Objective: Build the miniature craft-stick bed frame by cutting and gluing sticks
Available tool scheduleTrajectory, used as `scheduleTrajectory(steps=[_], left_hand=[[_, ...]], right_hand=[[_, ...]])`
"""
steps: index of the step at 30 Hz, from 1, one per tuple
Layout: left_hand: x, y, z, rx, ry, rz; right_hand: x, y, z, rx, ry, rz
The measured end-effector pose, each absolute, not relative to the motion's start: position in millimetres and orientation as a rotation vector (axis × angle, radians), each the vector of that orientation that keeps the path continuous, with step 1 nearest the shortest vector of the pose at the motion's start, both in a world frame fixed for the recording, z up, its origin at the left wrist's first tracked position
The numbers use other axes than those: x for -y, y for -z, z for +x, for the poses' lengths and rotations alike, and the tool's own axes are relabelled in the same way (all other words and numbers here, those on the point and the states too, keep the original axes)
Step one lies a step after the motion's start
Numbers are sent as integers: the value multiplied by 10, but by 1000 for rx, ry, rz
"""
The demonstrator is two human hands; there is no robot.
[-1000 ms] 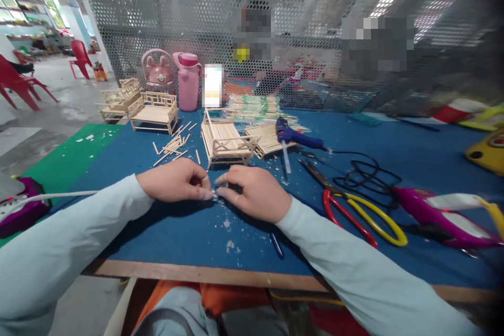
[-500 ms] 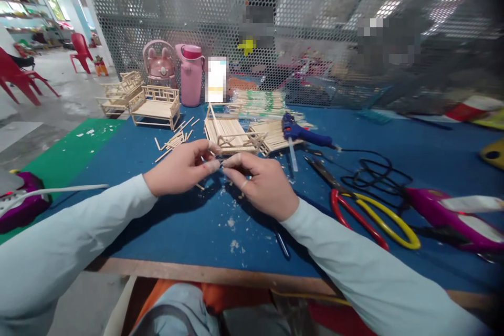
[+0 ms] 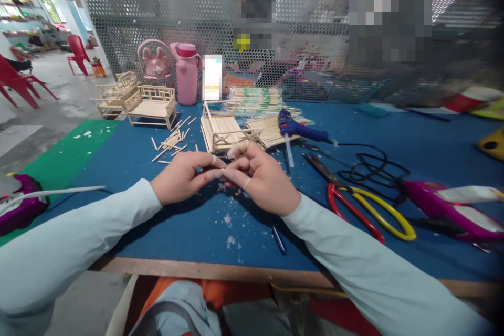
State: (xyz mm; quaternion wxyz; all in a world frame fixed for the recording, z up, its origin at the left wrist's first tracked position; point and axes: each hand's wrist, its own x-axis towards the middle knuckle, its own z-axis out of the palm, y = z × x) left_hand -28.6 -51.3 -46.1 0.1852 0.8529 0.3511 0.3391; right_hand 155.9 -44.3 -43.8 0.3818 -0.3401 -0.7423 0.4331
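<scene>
My left hand point(image 3: 185, 176) and my right hand point(image 3: 262, 178) meet fingertip to fingertip over the blue tabletop. Both are closed in a pinch; whatever lies between the fingers is too small or hidden to make out. Pale wraps cover some of the fingertips. Right behind the hands stands a miniature stick-built bed frame point(image 3: 222, 131) with a slatted base and a low railing. Beside it a slatted panel point(image 3: 265, 131) lies under a blue glue gun point(image 3: 293, 127). Short cut sticks point(image 3: 172, 140) are scattered beyond my left hand.
Finished miniature benches point(image 3: 151, 107) stand at the back left beside a pink flask point(image 3: 186, 73). Pliers with red and yellow handles point(image 3: 360, 202) lie at right, with a purple tool point(image 3: 452, 210) and black cord. A pen-like blue rod point(image 3: 278, 239) lies near the front edge point(image 3: 205, 269).
My hands have drawn together until the fingertips touch. My right index finger has lifted and spread away from the thumb. The whole view has shifted slightly.
</scene>
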Motion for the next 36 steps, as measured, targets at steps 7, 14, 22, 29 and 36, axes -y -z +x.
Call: scheduleTrajectory(steps=[7, 14, 22, 29, 36], left_hand=[[528, 426, -279, -1209, -1128, 2381], [572, 454, -179, -1161, -1270, 1742], [599, 488, -138, -1093, -1176, 1834], [605, 488, -113, -1119, -1157, 2046], [613, 490, -119, -1102, -1103, 2124]], right_hand=[[375, 350, 1721, 2117, -671, -1052], [460, 270, 1732, 2283, -704, -744], [461, 308, 1732, 2132, -643, -878], [426, 339, 1763, 2217, 101, -719], [456, 300, 1738, 2262, 484, -694]])
